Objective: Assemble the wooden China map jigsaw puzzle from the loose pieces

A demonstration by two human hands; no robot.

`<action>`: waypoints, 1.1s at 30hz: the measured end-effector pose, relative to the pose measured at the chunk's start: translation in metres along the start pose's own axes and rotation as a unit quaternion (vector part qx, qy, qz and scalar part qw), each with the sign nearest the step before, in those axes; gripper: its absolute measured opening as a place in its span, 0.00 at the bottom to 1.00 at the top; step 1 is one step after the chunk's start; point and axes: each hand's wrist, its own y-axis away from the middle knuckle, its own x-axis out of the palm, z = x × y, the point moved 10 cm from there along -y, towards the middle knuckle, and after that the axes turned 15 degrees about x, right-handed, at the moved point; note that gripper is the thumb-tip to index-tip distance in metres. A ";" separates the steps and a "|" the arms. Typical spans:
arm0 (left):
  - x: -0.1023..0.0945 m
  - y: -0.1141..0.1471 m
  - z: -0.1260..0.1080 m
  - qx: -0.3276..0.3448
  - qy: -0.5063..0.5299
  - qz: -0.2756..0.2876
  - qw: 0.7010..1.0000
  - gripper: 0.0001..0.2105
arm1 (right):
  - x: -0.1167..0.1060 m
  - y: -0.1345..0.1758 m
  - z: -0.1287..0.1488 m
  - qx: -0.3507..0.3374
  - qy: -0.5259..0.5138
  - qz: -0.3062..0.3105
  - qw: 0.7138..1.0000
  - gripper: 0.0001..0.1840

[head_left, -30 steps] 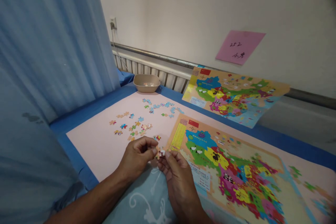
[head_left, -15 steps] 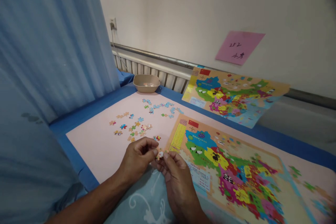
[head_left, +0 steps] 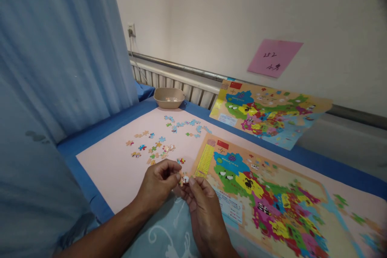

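Observation:
Between my two hands is a small orange puzzle piece (head_left: 184,179) with a white shape printed on it. My left hand (head_left: 161,179) pinches its left side with thumb and finger. My right hand (head_left: 202,197) is closed on its right side. Just beyond my fingers lies a loose red and yellow puzzle piece (head_left: 181,161). To the right of my hands is the partly filled map puzzle (head_left: 249,183), with bare tan areas at its right and lower edges. Loose pieces (head_left: 165,149) lie scattered on the pink sheet (head_left: 110,167) to the left.
A beige plastic basin (head_left: 169,98) holding a few pieces stands at the far edge. A printed map sheet (head_left: 269,115) leans against the wall rail. More green and blue pieces (head_left: 358,217) lie at the right. A blue curtain (head_left: 60,48) hangs on the left.
Both hands stay nearly in place, still holding the piece, which is turned slightly so that its white print shows more. The view has shifted very slightly.

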 end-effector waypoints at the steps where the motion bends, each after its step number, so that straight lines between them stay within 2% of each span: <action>1: 0.000 0.000 0.000 -0.002 0.004 0.001 1.000 0.09 | 0.000 0.000 0.000 0.000 0.001 -0.001 1.000 0.18; 13: 0.002 0.001 0.002 -0.012 0.005 0.009 1.000 0.10 | 0.005 0.002 0.003 -0.003 0.025 0.008 1.000 0.18; 18: 0.003 0.001 0.002 -0.012 0.013 0.008 1.000 0.10 | -0.001 -0.001 0.001 -0.007 0.033 -0.012 0.999 0.20; 33: 0.003 0.000 0.003 -0.011 0.026 0.008 1.000 0.09 | 0.000 -0.003 0.001 -0.013 0.130 -0.018 0.991 0.21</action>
